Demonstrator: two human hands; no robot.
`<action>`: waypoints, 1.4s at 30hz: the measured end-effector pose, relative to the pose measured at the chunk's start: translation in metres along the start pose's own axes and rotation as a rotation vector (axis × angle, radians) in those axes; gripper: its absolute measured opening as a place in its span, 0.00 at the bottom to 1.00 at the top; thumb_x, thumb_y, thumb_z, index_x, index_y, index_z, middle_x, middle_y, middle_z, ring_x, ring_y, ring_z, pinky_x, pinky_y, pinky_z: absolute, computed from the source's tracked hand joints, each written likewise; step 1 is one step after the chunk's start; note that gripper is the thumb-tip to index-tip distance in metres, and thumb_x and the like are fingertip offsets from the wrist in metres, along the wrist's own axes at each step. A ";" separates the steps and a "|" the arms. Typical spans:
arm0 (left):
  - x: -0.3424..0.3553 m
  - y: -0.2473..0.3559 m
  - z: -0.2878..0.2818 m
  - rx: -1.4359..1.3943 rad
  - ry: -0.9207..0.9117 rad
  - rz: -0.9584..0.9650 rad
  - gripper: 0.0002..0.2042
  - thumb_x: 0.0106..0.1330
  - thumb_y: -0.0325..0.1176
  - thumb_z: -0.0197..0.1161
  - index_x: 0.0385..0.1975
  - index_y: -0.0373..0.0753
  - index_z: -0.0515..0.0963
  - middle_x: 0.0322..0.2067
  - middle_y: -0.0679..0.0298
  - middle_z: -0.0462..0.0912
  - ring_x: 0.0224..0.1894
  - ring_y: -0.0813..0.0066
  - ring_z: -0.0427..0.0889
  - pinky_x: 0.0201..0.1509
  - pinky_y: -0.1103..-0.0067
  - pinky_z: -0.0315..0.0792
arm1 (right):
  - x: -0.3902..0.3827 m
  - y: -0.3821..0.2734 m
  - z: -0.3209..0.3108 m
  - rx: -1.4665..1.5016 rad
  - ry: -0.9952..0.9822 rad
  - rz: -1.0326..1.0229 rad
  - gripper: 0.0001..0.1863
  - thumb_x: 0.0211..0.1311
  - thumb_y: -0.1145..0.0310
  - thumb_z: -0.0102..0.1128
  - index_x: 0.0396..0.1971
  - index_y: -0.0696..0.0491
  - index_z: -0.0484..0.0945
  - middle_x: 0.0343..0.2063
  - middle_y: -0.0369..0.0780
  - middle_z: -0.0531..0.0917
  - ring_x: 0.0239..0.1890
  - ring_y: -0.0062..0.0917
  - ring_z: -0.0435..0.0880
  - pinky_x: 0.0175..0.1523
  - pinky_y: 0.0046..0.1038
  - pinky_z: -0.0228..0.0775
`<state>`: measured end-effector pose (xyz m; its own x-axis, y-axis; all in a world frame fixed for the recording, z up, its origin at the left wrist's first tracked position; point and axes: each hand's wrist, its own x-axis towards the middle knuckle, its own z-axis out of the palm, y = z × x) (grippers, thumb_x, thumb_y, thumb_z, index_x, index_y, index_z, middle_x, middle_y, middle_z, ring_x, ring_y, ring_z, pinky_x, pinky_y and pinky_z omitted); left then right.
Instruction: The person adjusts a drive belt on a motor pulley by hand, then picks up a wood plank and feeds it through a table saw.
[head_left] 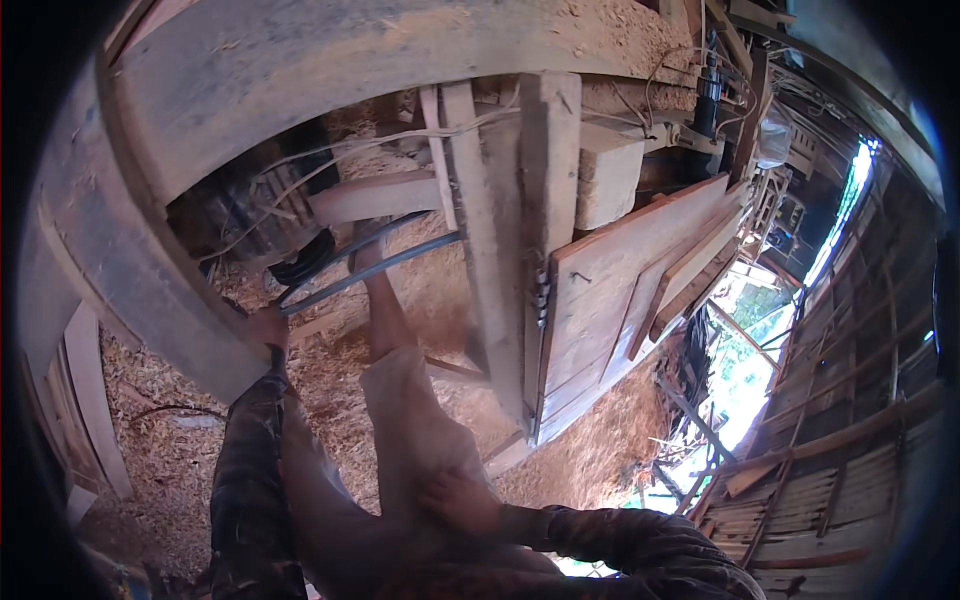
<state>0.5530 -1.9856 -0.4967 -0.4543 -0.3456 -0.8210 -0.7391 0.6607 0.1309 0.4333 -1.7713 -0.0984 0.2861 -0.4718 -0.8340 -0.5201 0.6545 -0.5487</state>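
Shadow swallows the fingertips of the left grip [268, 326], so whether they close on the grey bar [375, 272] beside them cannot be told. Just beyond, a black object [305, 258] is too dark to name. Right of the right grip [465, 502], the sleeve [640, 545] is cut by the lower edge.

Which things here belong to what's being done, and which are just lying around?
Probably in use:
dark belt-like strips, by the left hand; the right hand rests on a trouser leg

Probably just around:
wood shavings
large wooden panel
pale wooden block
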 end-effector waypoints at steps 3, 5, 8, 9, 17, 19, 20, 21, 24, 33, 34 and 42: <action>-0.026 0.015 -0.044 0.103 -0.129 0.152 0.12 0.55 0.37 0.60 0.37 0.43 0.80 0.31 0.52 0.83 0.36 0.50 0.82 0.44 0.61 0.74 | -0.026 -0.011 0.022 0.126 0.047 -0.004 0.28 0.53 0.61 0.51 0.55 0.56 0.69 0.50 0.45 0.74 0.55 0.39 0.71 0.62 0.38 0.59; -0.041 0.014 -0.063 0.044 -0.116 0.198 0.12 0.55 0.37 0.60 0.38 0.42 0.80 0.31 0.52 0.83 0.36 0.50 0.82 0.44 0.61 0.74 | -0.033 -0.022 0.027 0.192 0.249 -0.025 0.27 0.53 0.61 0.51 0.53 0.57 0.70 0.48 0.46 0.76 0.53 0.39 0.73 0.60 0.38 0.62; -0.052 0.005 -0.077 -0.043 -0.082 0.227 0.12 0.55 0.37 0.60 0.38 0.42 0.80 0.31 0.51 0.83 0.37 0.50 0.82 0.44 0.61 0.74 | -0.009 -0.028 -0.014 0.180 0.058 -0.037 0.19 0.57 0.63 0.52 0.46 0.57 0.74 0.44 0.49 0.77 0.49 0.44 0.75 0.55 0.41 0.65; -0.053 0.003 -0.080 -0.072 -0.063 0.229 0.12 0.55 0.37 0.60 0.38 0.42 0.80 0.31 0.51 0.82 0.37 0.49 0.82 0.44 0.61 0.74 | 0.004 -0.025 -0.030 0.352 0.156 0.034 0.17 0.57 0.63 0.54 0.44 0.56 0.76 0.41 0.49 0.78 0.47 0.44 0.76 0.53 0.40 0.66; -0.042 -0.005 -0.075 -0.247 0.072 0.163 0.13 0.55 0.37 0.59 0.40 0.41 0.80 0.32 0.49 0.82 0.37 0.48 0.81 0.44 0.61 0.74 | 0.099 0.076 -0.108 0.095 0.724 0.299 0.11 0.55 0.66 0.58 0.34 0.57 0.77 0.33 0.45 0.80 0.38 0.40 0.79 0.47 0.38 0.68; -0.039 -0.009 -0.080 -0.266 0.108 0.133 0.14 0.55 0.37 0.59 0.40 0.41 0.80 0.32 0.49 0.82 0.37 0.48 0.81 0.44 0.61 0.74 | 0.124 0.086 -0.110 0.070 0.691 0.278 0.12 0.55 0.65 0.58 0.36 0.57 0.77 0.37 0.47 0.79 0.42 0.40 0.78 0.48 0.38 0.68; -0.036 -0.010 -0.077 -0.275 0.116 0.123 0.14 0.55 0.37 0.59 0.40 0.41 0.80 0.32 0.48 0.82 0.38 0.48 0.81 0.44 0.61 0.74 | 0.140 0.089 -0.110 0.005 0.654 0.274 0.15 0.54 0.65 0.58 0.40 0.57 0.76 0.42 0.48 0.77 0.46 0.41 0.75 0.50 0.40 0.66; -0.033 -0.011 -0.074 -0.285 0.120 0.111 0.14 0.55 0.37 0.59 0.40 0.41 0.80 0.32 0.48 0.82 0.38 0.47 0.80 0.44 0.61 0.74 | 0.155 0.092 -0.112 -0.058 0.618 0.269 0.18 0.53 0.64 0.59 0.43 0.57 0.74 0.48 0.50 0.74 0.50 0.42 0.72 0.53 0.42 0.64; -0.009 0.006 -0.056 -0.332 0.127 0.145 0.14 0.55 0.37 0.59 0.41 0.40 0.79 0.32 0.48 0.81 0.38 0.47 0.80 0.44 0.61 0.74 | 0.191 0.112 -0.125 -0.403 0.828 0.168 0.23 0.51 0.63 0.60 0.47 0.58 0.70 0.51 0.50 0.68 0.55 0.44 0.66 0.58 0.45 0.57; -0.027 -0.047 0.026 -0.372 0.165 0.220 0.17 0.56 0.35 0.57 0.45 0.39 0.76 0.33 0.48 0.81 0.34 0.48 0.79 0.41 0.60 0.73 | 0.237 0.153 -0.160 -0.424 0.728 0.171 0.25 0.47 0.55 0.63 0.41 0.57 0.73 0.47 0.50 0.71 0.53 0.43 0.69 0.58 0.43 0.57; -0.023 -0.029 0.011 -0.356 0.102 0.110 0.14 0.56 0.35 0.57 0.41 0.37 0.77 0.32 0.49 0.81 0.32 0.50 0.80 0.40 0.61 0.73 | 0.238 0.168 -0.164 -0.307 0.581 0.202 0.22 0.49 0.55 0.63 0.38 0.56 0.74 0.41 0.48 0.74 0.49 0.42 0.72 0.55 0.42 0.60; 0.001 -0.013 -0.002 -0.495 0.194 0.078 0.14 0.55 0.31 0.58 0.42 0.40 0.78 0.23 0.45 0.79 0.28 0.45 0.79 0.34 0.58 0.74 | 0.250 0.182 -0.175 -0.297 0.531 -0.008 0.15 0.58 0.56 0.57 0.32 0.53 0.78 0.27 0.44 0.80 0.33 0.40 0.79 0.43 0.40 0.65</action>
<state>0.5614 -1.9960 -0.4983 -0.5664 -0.4560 -0.6865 -0.8241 0.3123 0.4725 0.2694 -1.8735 -0.3964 -0.1099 -0.7565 -0.6448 -0.7436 0.4930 -0.4517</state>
